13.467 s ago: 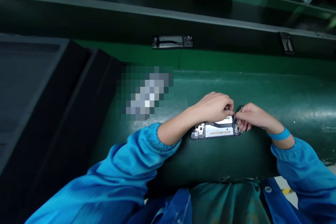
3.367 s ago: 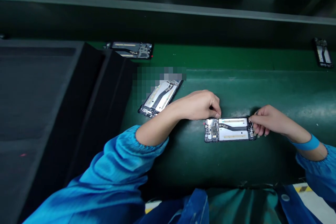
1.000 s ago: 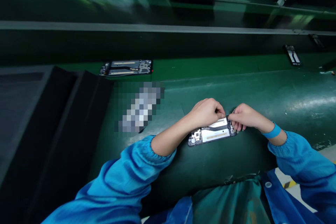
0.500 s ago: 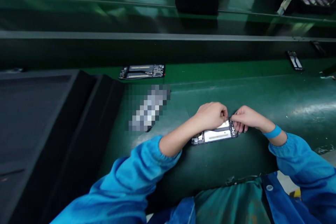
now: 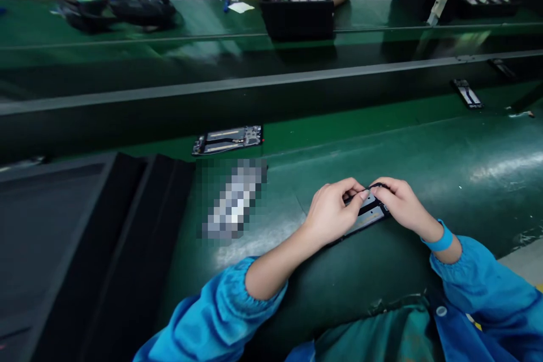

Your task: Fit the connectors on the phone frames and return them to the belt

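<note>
Both my left grip (image 5: 333, 212) and right grip (image 5: 401, 202) pinch the phone (image 5: 368, 218) by its far edge, at twelve o'clock from me over the worktop (image 5: 441, 175), and I judge it light and stiff but fragile inside, best held by its rim.

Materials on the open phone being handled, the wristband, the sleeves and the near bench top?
Open phone: inside looks like metal, maybe coated plastic; flat grey, dull sheen.
Wristband: rubber or elastic cloth, can't tell which; even matte blue.
Sleeves: cloth, probably synthetic; soft folds, slight sheen, gathered cuffs.
Bench top: likely rubber or vinyl sheet; smooth green, glossy highlights.
</note>
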Demonstrator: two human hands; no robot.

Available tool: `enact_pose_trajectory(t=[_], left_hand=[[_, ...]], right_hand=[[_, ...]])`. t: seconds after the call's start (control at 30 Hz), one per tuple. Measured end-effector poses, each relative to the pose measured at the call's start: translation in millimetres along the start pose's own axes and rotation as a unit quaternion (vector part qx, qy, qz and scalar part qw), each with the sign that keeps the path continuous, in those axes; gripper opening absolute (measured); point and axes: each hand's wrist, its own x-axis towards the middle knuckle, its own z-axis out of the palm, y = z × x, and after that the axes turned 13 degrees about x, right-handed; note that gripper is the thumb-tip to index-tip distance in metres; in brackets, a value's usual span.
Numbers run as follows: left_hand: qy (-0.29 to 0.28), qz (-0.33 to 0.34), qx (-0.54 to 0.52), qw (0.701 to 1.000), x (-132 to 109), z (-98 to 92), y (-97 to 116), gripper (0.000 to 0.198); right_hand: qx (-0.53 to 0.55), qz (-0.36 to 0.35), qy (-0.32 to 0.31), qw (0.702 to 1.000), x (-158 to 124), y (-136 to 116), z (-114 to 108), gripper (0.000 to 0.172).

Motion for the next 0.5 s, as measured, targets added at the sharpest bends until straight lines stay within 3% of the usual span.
enact_pose_trajectory(t=[0.13,0.3,0.4,0.5], left_hand=[[0.049,-0.011,-0.038,0.998,-5.5,-0.2,5.5,0.018],[0.064,-0.003,-0.03,0.997,-10.9,-2.1,9.2,0.018],[0.073,0.009,-0.002,0.997,-18.3,-2.5,14.3,0.018],[0.042,0.036,0.043,0.998,-21.2,-9.0,18.3,0.018]], right_hand=[[-0.011,-0.038,0.042,0.998,-5.5,-7.4,6.7,0.027],[-0.014,-0.082,0.057,0.995,-11.7,-18.1,12.3,0.028],[-0.023,-0.081,0.073,0.994,-13.6,-18.8,16.7,0.031],[0.01,-0.037,0.091,0.995,-10.0,-15.8,13.9,0.031]])
